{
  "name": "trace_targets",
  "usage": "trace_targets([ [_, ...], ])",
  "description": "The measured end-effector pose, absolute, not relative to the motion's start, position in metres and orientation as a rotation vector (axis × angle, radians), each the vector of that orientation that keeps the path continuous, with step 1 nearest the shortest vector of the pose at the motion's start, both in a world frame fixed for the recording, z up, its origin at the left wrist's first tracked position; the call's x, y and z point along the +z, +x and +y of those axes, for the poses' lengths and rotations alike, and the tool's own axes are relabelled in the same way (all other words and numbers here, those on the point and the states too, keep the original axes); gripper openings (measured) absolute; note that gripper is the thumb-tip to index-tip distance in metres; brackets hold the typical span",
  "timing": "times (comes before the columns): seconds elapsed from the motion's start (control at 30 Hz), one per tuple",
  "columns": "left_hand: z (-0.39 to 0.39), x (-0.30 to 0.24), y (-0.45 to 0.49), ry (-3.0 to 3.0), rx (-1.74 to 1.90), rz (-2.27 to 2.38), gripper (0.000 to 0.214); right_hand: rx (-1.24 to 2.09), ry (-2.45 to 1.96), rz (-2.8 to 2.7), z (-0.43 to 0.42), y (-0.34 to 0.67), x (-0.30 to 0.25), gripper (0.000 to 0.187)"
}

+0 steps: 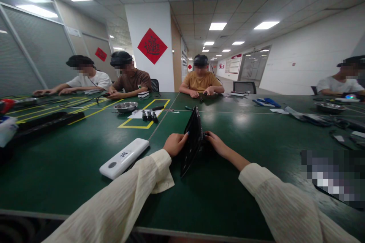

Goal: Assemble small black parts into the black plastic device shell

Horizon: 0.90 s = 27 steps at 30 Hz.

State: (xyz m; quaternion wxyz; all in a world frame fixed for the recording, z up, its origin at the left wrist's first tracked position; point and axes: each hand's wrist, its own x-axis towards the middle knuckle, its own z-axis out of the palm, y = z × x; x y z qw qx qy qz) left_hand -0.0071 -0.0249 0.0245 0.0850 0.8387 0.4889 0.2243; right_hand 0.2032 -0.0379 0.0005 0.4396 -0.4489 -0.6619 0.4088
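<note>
A thin black tablet-like panel (192,140) stands on edge on the green table (228,190), tilted a little. My left hand (175,143) grips its left face with curled fingers. On the other side, my right hand (216,142) is closed on its right edge. Both my sleeves are cream-coloured. Just left of my left forearm lies a white power bank (124,158).
A metal bowl (126,106), small black parts (149,115) and a paper sit in a yellow-taped rectangle (142,115). A black tray (42,123) lies at the left. Several other people sit at the far edge and at the right. Tools and a bowl (330,107) crowd the right side.
</note>
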Motion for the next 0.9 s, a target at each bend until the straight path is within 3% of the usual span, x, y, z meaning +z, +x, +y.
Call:
trace_targets([
  [0.67, -0.0257, 0.0257, -0.0087, 2.592, 0.633, 1.556, 0.043, 1.008, -1.12, -1.654, -0.0347, 0.2034, -0.0036, 0.023],
  [0.9, -0.0298, 0.0307, -0.007, 2.579, 0.594, 1.557, 0.051, 1.022, -1.102, -1.651, -0.0365, 0.2034, -0.0015, 0.025],
])
